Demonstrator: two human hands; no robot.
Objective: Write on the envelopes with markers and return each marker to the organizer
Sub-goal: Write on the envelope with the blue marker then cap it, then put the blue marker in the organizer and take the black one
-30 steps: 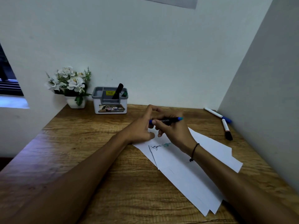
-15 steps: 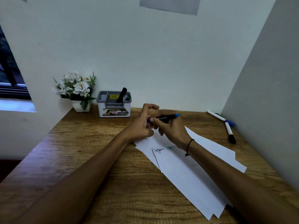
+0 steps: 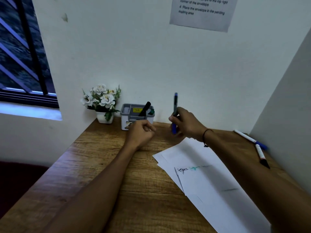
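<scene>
I note the right hand [image 3: 186,122] raised above the wooden desk [image 3: 94,174], fingers curled round a blue marker [image 3: 175,113] held upright. The left hand [image 3: 140,132] sits just to its left, low over the desk, fingers curled into a loose fist and holding nothing that I can see. Just beyond the left hand stands the grey and white organizer [image 3: 137,116], against the back wall, with a black marker [image 3: 144,109] leaning in it and a green cap beside that. A pot of white flowers [image 3: 102,102] stands left of the organizer. Nearer me than the right hand lie the white envelopes [image 3: 210,185], fanned, the top one bearing black and faint green writing. Far right of the right hand, two markers [image 3: 252,143] lie by the side wall. A printed notice [image 3: 202,12] hangs above; a barred window [image 3: 21,56] is at left.
</scene>
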